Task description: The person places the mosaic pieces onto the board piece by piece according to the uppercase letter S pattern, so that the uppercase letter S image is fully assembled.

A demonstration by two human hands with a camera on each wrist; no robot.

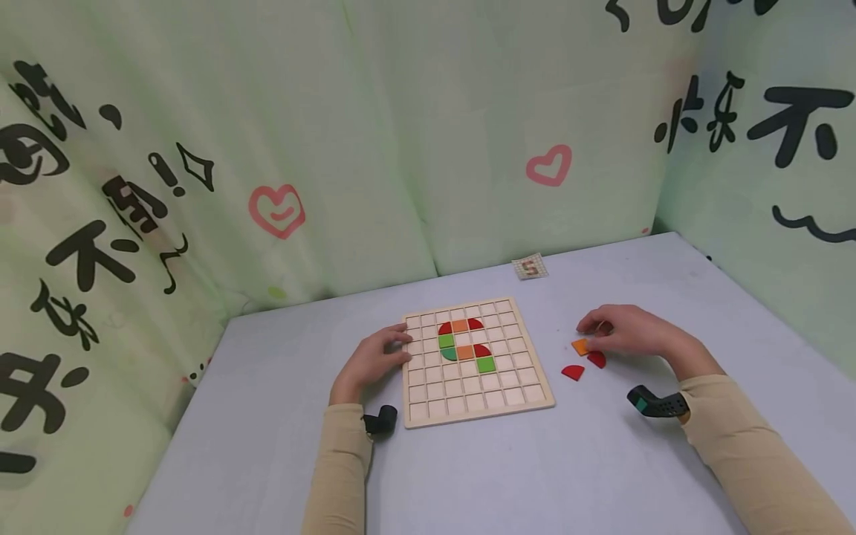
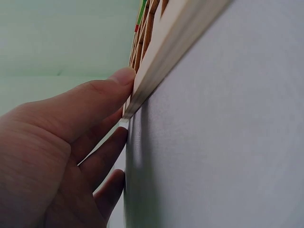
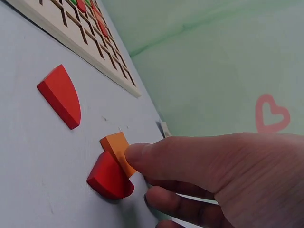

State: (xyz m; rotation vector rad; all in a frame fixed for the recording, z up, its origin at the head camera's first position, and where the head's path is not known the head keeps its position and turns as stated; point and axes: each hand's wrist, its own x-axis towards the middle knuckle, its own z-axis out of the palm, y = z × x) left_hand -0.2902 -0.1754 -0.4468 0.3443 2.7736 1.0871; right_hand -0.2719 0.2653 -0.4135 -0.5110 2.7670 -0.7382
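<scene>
My left hand [image 1: 373, 358] is at the left edge of a square wooden grid board [image 1: 417, 410]. Its thumb [image 2: 124, 76] touches the board's rim, and the other fingers lie along the side. Red quarter-circle, orange square, light green square and dark green quarter-circle tiles form a curved pattern in the grid. Right of the board, my right hand [image 1: 628, 331] reaches over loose tiles, its thumb [image 3: 137, 156] touching an orange square tile [image 3: 115, 141]. A red quarter-circle tile [image 3: 108, 178] lies against the orange one. Another red quarter-circle tile [image 3: 61, 97] sits nearer the board.
A small patterned card [image 1: 530, 267] lies at the table's far edge. The white-covered table [image 1: 481, 475] is bordered by pale green curtains [image 1: 401, 134] with black writing and pink hearts. Each wrist wears a black camera band [image 1: 658, 403].
</scene>
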